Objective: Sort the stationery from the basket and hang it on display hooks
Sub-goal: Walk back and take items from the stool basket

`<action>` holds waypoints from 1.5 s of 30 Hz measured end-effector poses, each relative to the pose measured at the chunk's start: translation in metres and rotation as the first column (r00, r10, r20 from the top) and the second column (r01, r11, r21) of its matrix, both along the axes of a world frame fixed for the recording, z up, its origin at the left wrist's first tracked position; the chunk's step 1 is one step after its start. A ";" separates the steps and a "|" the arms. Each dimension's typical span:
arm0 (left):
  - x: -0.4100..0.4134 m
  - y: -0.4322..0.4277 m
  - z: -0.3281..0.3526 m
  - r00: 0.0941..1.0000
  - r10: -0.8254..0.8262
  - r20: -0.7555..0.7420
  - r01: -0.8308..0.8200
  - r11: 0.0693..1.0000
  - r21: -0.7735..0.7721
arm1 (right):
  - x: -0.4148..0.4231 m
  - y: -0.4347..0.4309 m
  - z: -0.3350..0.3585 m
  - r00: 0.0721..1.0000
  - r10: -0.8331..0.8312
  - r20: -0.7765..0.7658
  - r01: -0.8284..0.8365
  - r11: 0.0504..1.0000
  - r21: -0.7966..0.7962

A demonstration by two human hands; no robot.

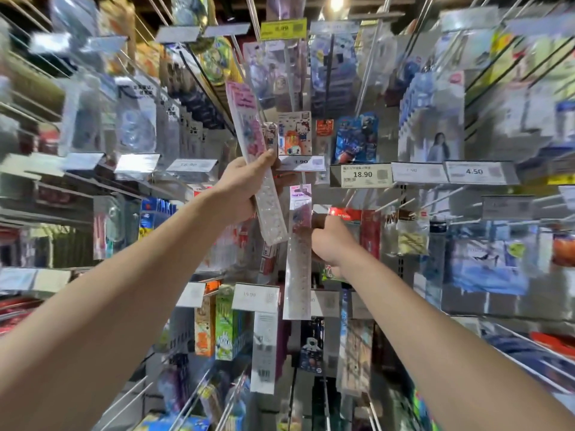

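Observation:
My left hand [249, 185] grips a long clear ruler pack with a pink header [249, 132], held tilted, its top leaning left, in front of the hook wall. A second, similar ruler pack [298, 259] hangs straight down from a display hook [301, 178] just under the 1.90 price tag [301, 162]. My right hand [331, 241] is at that hanging pack's right edge, fingers curled against it around mid height. The basket is out of view.
Hooks with hung stationery packs fill the wall all around. Price tags [361, 175] line the hook ends at hand height. Bare hook rods [392, 202] stick out to the right of my right hand. Boxed items [217, 325] hang below left.

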State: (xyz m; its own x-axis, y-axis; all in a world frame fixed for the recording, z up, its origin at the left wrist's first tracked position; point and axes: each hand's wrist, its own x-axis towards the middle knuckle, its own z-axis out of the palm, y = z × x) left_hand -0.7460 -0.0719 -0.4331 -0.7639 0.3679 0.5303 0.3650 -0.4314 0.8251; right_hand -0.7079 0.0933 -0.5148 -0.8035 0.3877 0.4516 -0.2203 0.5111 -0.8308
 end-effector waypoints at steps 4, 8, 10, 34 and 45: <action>-0.004 0.000 -0.004 0.999 0.002 -0.049 -0.004 1.000 -0.026 | -0.021 0.005 0.012 0.993 -0.051 0.102 0.062 0.991 -0.115; -0.002 0.000 -0.007 0.995 -0.006 -0.100 0.001 0.999 -0.049 | -0.038 0.007 0.021 0.969 -0.130 0.212 0.142 0.989 -0.043; -0.001 0.001 -0.009 0.993 0.005 -0.117 -0.011 0.999 -0.052 | -0.053 0.013 0.019 0.974 -0.088 0.207 0.105 0.992 -0.074; -0.008 0.004 -0.013 0.984 0.127 -0.126 -0.133 0.990 -0.043 | -0.042 0.022 -0.019 0.930 -0.360 0.072 0.305 0.866 0.396; 0.004 0.007 -0.016 0.988 0.153 -0.021 -0.153 0.988 0.032 | 0.016 -0.049 0.014 0.925 0.063 -0.374 0.029 0.972 0.234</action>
State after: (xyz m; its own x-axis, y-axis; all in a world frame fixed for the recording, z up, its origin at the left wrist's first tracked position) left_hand -0.7421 -0.0652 -0.4493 -0.7972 0.2313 0.5577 0.4476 -0.3935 0.8030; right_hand -0.6920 0.0445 -0.5003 -0.5615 0.2239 0.7966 -0.5036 0.6715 -0.5436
